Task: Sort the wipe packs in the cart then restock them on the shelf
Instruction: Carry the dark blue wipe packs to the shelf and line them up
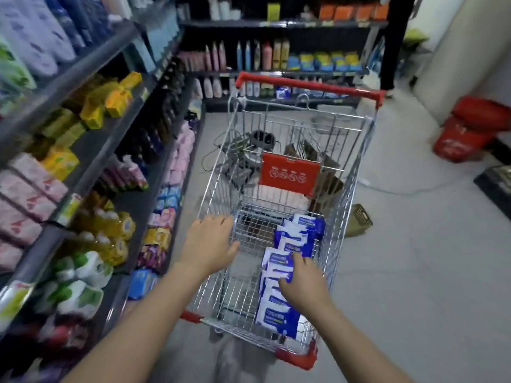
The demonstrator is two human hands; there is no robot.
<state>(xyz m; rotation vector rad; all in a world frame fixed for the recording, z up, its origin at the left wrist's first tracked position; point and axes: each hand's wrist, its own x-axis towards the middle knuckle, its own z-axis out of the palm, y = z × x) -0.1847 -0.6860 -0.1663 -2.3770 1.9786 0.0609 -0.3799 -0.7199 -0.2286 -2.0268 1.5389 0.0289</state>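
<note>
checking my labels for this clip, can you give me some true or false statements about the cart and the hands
The wipe packs stand in a row along the right side of the cart. True.
The left hand holds a pack. False: it is open and holds nothing, by the cart's left rim.
The right hand grips the wipe packs. True.
The cart's handle is blue. False: it is red.

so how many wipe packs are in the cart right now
About 7 wipe packs, all in one overlapping row along the right side of the cart, from near end to middle. The right hand grips some, so others may be hidden.
</note>
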